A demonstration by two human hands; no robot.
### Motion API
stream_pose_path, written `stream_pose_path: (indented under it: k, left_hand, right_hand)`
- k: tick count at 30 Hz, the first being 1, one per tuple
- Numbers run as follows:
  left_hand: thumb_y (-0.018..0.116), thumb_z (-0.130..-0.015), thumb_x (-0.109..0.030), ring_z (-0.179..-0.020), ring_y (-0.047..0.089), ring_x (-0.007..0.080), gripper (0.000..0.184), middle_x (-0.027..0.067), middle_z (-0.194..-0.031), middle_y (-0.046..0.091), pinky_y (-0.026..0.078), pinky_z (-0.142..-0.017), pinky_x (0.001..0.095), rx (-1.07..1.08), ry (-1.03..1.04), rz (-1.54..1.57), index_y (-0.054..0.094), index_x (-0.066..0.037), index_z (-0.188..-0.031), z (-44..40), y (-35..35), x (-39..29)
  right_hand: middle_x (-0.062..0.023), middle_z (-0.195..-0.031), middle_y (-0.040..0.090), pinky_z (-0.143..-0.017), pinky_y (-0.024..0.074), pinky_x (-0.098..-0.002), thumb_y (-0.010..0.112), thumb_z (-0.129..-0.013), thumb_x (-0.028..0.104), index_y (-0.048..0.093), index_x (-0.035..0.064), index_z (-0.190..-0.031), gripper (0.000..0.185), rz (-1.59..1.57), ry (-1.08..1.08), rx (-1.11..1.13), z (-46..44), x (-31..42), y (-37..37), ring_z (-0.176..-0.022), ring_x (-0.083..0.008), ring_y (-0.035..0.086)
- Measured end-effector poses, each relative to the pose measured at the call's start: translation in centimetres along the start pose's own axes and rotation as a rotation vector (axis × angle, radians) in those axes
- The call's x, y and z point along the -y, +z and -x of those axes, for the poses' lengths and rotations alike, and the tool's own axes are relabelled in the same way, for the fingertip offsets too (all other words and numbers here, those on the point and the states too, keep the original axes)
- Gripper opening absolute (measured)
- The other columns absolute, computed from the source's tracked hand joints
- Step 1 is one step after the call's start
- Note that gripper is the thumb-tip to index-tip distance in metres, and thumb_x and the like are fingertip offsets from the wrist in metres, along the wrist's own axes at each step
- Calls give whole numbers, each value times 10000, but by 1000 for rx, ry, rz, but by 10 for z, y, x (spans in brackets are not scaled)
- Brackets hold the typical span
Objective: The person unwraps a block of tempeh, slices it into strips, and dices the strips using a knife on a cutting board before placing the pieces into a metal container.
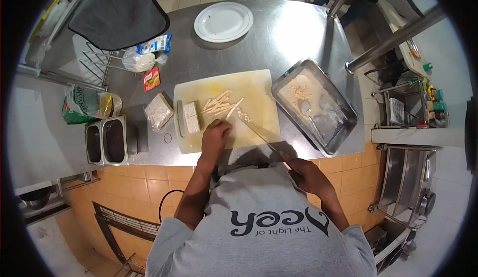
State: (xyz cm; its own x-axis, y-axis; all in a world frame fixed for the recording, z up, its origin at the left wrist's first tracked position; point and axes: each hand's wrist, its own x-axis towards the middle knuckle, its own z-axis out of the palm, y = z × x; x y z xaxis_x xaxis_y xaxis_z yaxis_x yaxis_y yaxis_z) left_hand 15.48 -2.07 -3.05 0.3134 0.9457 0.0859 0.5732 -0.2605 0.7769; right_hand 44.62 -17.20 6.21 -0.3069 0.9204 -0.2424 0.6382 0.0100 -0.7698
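Note:
On the white cutting board (259, 88) lie several pale strips (217, 103), apparently tempeh, beside an uncut pale block (191, 117). My left hand (215, 135) rests on the board with its fingers curled, close to the lower end of a single strip (235, 108). Whether the fingers pinch that strip cannot be made out. Wrapped around a knife handle, my right hand (309, 176) is at the board's front right. The knife (263, 137) points up and left, its tip near small diced pieces (243, 115).
Right of the board stands a metal tray (343, 105) with pale powder, chopped bits and a spoon (305, 109). A white plate (223, 22) lies at the back. To the left are a wrapped block (159, 112), a red packet (152, 79) and metal containers (114, 140).

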Motion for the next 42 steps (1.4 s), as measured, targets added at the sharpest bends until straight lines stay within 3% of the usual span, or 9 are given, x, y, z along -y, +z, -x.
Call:
stream_pose_path:
  k: [5, 22, 34, 42]
  left_hand:
    - [713, -845, -35, -827, 673, 325, 160, 153, -941, 663, 534, -733, 394, -4, -50, 94, 697, -19, -1003, 1, 8, -7]
    - [719, -844, -83, -738, 632, 298, 102, 123, -826, 640, 507, -687, 396, -59, -5, -32, 719, -34, -933, 1, 11, -3]
    - [722, -836, -78, -747, 649, 292, 104, 117, -848, 653, 517, -686, 385, -50, -37, -24, 713, -31, -929, 2, 13, -1]
    - [704, -844, -58, -746, 659, 275, 106, 120, -852, 656, 524, -693, 364, -60, -75, -33, 703, -25, -945, 2, 11, -4]
  right_hand:
    - [-226, -1044, 662, -850, 518, -460, 604, -859, 27, 382, 182, -1549, 741, 18, 57, 37, 6, 6, -4, -946, -418, 649]
    - [-196, -1002, 656, -833, 519, -456, 608, -905, 24, 396, 212, -1545, 700, -21, 53, 53, 8, 14, 4, -935, -387, 654]
    - [-219, -1128, 668, -921, 505, -433, 572, -962, 15, 363, 231, -1561, 670, -24, 123, 95, 0, 15, 6, -1030, -383, 655]
    - [-202, -1068, 658, -858, 521, -463, 575, -929, 27, 377, 241, -1553, 689, -6, 106, 52, 5, 17, 5, -990, -387, 657]
